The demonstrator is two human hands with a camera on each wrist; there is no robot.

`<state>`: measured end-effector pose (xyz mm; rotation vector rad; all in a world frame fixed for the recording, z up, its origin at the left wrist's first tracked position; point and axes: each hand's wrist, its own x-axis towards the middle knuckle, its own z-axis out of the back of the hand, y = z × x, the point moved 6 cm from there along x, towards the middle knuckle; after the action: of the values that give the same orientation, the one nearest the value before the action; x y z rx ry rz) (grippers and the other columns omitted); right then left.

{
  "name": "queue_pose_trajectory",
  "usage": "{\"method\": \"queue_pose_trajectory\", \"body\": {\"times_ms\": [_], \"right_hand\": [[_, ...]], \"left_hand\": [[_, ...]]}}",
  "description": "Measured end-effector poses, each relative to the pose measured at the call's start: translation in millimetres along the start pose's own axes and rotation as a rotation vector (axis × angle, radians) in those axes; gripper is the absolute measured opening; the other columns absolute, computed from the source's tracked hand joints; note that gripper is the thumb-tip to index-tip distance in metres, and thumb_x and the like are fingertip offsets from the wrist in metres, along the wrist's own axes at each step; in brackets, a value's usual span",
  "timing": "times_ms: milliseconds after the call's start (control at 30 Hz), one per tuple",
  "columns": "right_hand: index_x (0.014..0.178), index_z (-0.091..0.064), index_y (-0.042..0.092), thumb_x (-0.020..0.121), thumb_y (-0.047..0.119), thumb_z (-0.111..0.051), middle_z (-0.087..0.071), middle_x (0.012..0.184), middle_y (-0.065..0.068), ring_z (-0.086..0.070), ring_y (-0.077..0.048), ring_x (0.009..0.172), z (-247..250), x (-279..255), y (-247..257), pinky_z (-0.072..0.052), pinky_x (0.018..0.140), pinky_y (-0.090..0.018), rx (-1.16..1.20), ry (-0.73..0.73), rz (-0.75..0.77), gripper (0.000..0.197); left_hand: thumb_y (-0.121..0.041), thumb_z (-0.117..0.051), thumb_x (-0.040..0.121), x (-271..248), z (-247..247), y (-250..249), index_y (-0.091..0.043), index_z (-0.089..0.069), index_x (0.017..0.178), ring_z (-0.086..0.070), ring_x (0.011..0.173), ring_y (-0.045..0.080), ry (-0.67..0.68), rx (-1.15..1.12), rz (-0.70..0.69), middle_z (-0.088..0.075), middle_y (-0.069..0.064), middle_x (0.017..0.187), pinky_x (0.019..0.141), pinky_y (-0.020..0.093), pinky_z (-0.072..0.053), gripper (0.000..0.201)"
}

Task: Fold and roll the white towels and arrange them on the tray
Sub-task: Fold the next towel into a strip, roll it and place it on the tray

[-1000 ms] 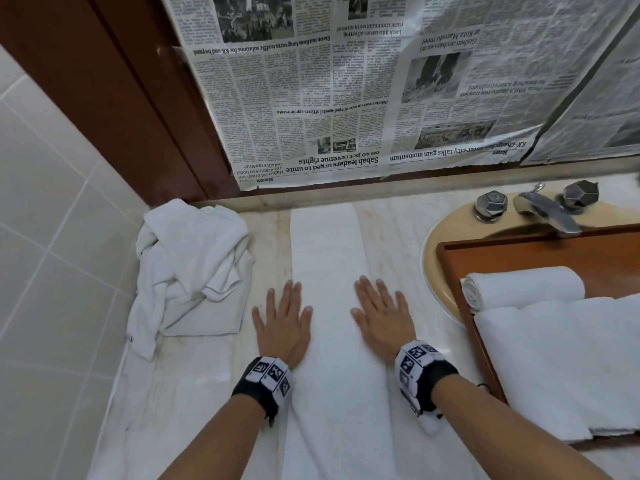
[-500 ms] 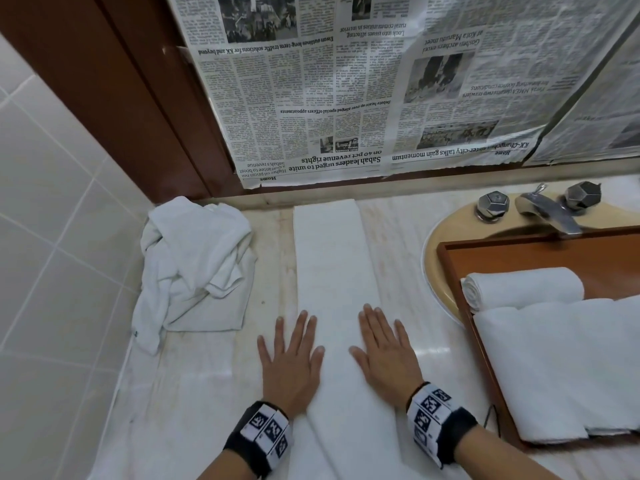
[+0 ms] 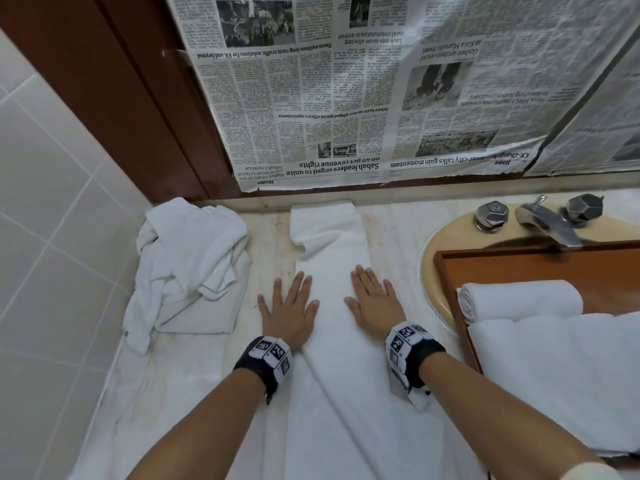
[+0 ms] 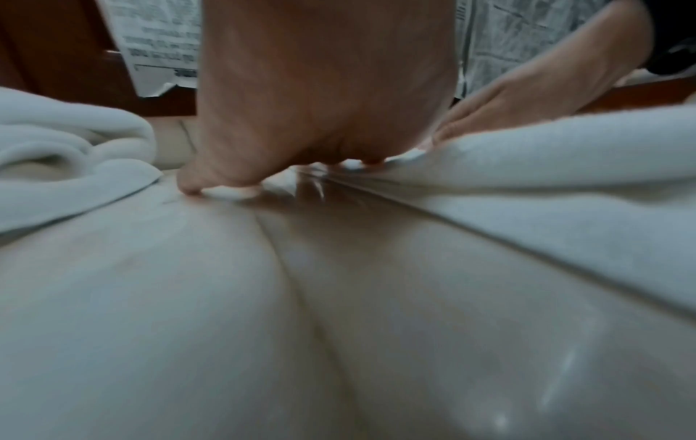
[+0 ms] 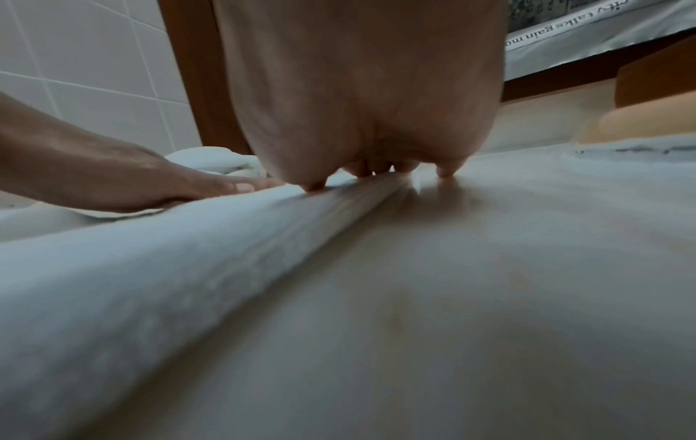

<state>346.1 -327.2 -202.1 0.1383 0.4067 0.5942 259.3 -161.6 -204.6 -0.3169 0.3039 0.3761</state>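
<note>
My left hand and right hand press flat, fingers straight, on the folded towel; crumpled towels lie left, tray right.

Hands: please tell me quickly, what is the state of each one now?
Left hand: open, flat, pressing the left edge of the folded towel strip.
Right hand: open, flat, pressing the same strip's right side.

Upside-down newspaper sheets cover what may be a mirror above a marble counter, beside a beige basin with a chrome tap.
</note>
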Motion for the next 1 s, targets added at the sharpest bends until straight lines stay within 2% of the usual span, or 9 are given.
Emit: {"method": "queue_pose_trajectory", "body": {"times_ms": [100,200,267,333,400,567,700,867,1000], "right_hand": [[0.158,-0.004,0.014,0.106,0.041,-0.025,0.003,0.166,0.001,0.003,-0.014,0.152,6.4,-6.4,-0.5,0.001,0.122,-0.043,0.026,-0.034,0.023,0.062],[0.153,-0.027,0.014,0.098,0.049,-0.029,-0.023,0.162,-0.002,-0.020,-0.017,0.149,5.8,-38.1,-0.6,-0.011,0.122,-0.045,0.125,-0.100,0.065,0.065],[0.144,-0.044,0.013,0.090,0.056,-0.025,-0.044,0.150,-0.004,-0.040,-0.021,0.138,1.8,-70.8,-0.6,-0.025,0.117,-0.045,0.214,-0.133,0.083,0.072],[0.135,-0.054,0.013,0.093,0.052,-0.033,-0.056,0.136,-0.003,-0.053,-0.025,0.124,-7.7,-103.2,0.8,-0.035,0.107,-0.041,0.254,-0.120,0.089,0.062],[0.125,-0.061,0.015,0.092,0.051,-0.036,-0.061,0.122,-0.002,-0.058,-0.028,0.110,-15.2,-130.4,6.4,-0.040,0.095,-0.039,0.197,-0.112,0.098,0.055],[0.124,-0.057,0.018,0.097,0.039,-0.050,-0.052,0.124,0.000,-0.049,-0.022,0.113,-31.6,-164.3,14.5,-0.035,0.093,-0.036,0.059,-0.037,0.003,0.036],[0.116,-0.056,0.016,0.099,0.033,-0.043,-0.052,0.118,0.000,-0.049,-0.021,0.108,-32.1,-177.5,23.1,-0.037,0.086,-0.034,0.057,-0.018,-0.083,0.027],[0.098,-0.051,0.019,0.099,0.036,-0.046,-0.056,0.092,0.003,-0.053,-0.022,0.083,-20.6,-204.4,50.6,-0.037,0.066,-0.032,0.123,-0.029,-0.148,0.018],[0.099,-0.058,0.019,0.098,0.040,-0.049,-0.062,0.092,-0.001,-0.057,-0.024,0.083,-20.2,-221.0,79.5,-0.038,0.065,-0.032,0.142,-0.058,-0.129,0.023]], "left_hand": [[-0.046,-0.027,0.105,-9.7,6.6,1.3,-0.033,-0.014,0.158,0.003,0.154,0.021,-0.042,-0.112,-0.026,-0.001,-0.017,0.166,0.119,0.059,0.001,0.056],[-0.042,-0.040,0.100,-36.3,6.1,6.4,-0.024,-0.044,0.147,-0.025,0.147,0.020,-0.137,-0.275,-0.102,-0.032,-0.004,0.160,0.120,0.049,-0.020,0.051],[-0.043,-0.042,0.095,-59.2,2.1,9.2,-0.021,-0.056,0.139,-0.040,0.138,0.021,-0.196,-0.369,-0.189,-0.048,0.000,0.149,0.115,0.040,-0.031,0.050],[-0.035,-0.050,0.095,-78.9,-6.1,7.9,-0.020,-0.062,0.133,-0.043,0.131,0.022,-0.201,-0.387,-0.252,-0.055,0.000,0.140,0.110,0.030,-0.033,0.043],[-0.034,-0.051,0.093,-93.1,-14.8,4.2,-0.021,-0.067,0.126,-0.044,0.126,0.021,-0.180,-0.345,-0.288,-0.060,-0.003,0.132,0.106,0.033,-0.038,0.039],[-0.025,-0.060,0.092,-99.9,-17.5,-2.1,-0.020,-0.070,0.115,-0.042,0.116,0.025,-0.147,-0.266,-0.302,-0.062,-0.003,0.118,0.093,0.039,-0.045,0.026],[-0.014,-0.058,0.094,-100.2,-17.8,-3.0,-0.014,-0.069,0.105,-0.049,0.108,0.025,-0.063,-0.294,-0.315,-0.057,0.002,0.110,0.093,0.039,-0.046,0.015],[-0.009,-0.059,0.094,-120.2,-15.3,4.8,-0.009,-0.069,0.106,-0.058,0.101,0.022,-0.154,-0.410,-0.372,-0.057,0.006,0.114,0.090,0.030,-0.045,0.015],[-0.010,-0.063,0.092,-136.8,-16.7,12.2,-0.011,-0.071,0.106,-0.057,0.104,0.016,-0.207,-0.452,-0.407,-0.056,0.001,0.117,0.090,0.028,-0.045,0.016]]}}
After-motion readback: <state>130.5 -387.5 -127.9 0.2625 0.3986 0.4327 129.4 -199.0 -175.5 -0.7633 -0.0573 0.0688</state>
